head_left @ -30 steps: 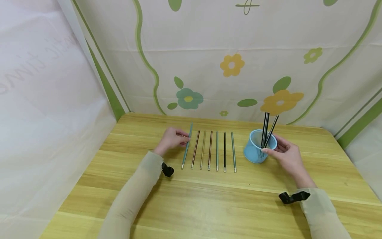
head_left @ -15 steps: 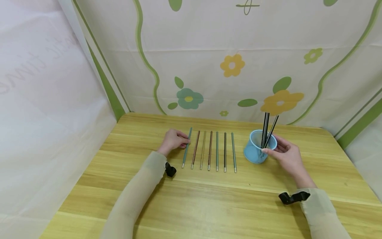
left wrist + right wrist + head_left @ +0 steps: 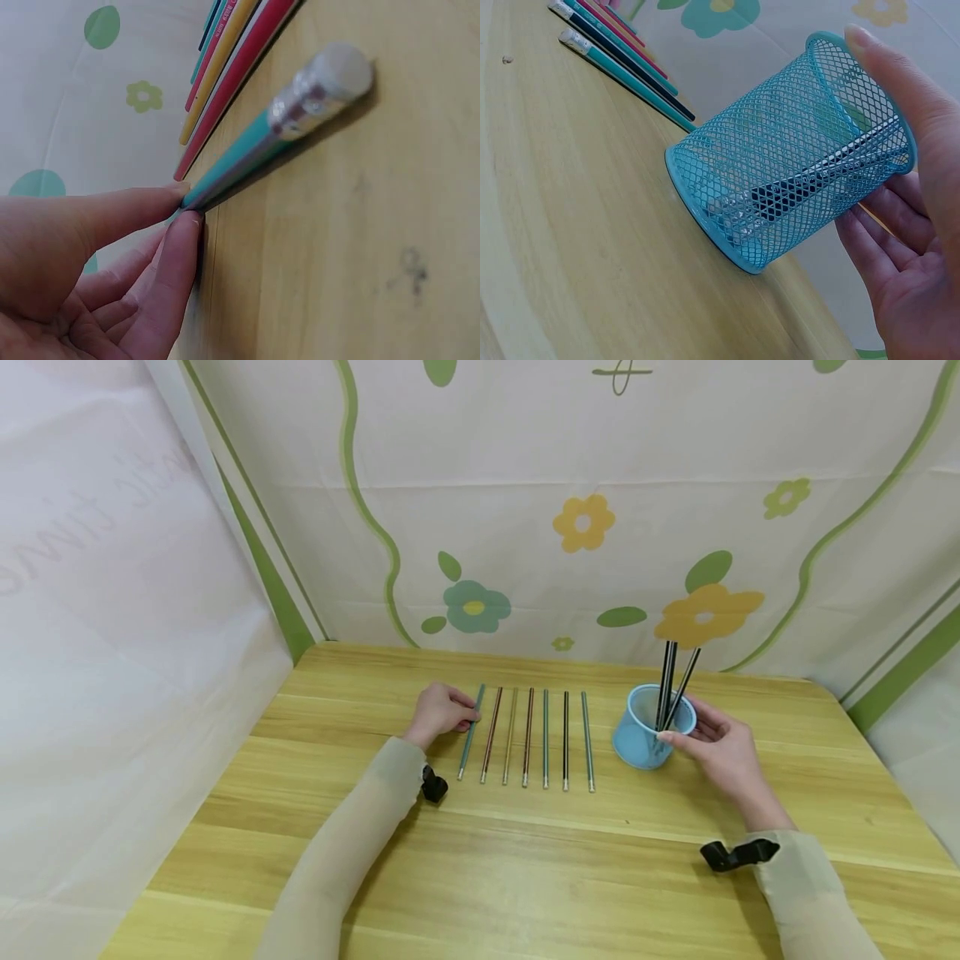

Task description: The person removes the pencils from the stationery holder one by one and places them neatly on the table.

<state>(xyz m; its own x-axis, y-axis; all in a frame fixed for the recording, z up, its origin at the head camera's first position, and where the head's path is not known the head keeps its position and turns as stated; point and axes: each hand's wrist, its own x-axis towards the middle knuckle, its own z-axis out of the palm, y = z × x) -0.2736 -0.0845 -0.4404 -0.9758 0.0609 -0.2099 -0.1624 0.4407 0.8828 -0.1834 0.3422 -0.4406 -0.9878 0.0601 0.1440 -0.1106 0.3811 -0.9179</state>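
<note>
My left hand (image 3: 444, 710) pinches a teal pencil (image 3: 469, 743) between thumb and fingertip, at the left end of a row of pencils. In the left wrist view this pencil's white eraser (image 3: 346, 71) points toward the camera, close over the wood. My right hand (image 3: 726, 758) holds a blue mesh pencil cup (image 3: 636, 748) by its right side, thumb at the rim and fingers behind. The cup stands on the table with several dark pencils (image 3: 667, 675) leaning in it. Their lower ends show through the mesh in the right wrist view.
Beside the held pencil lie several others: a red-brown pencil (image 3: 492, 735), a yellow pencil (image 3: 511, 737), a black pencil (image 3: 566, 742) and a teal pencil (image 3: 587, 742) nearest the cup. The wooden table (image 3: 510, 877) ends at a flowered cloth backdrop (image 3: 525, 552).
My left hand has shifted slightly right. The far end of the teal pencil in it has come down nearer, and its eraser end has moved a little away. The right hand and cup have stayed put.
</note>
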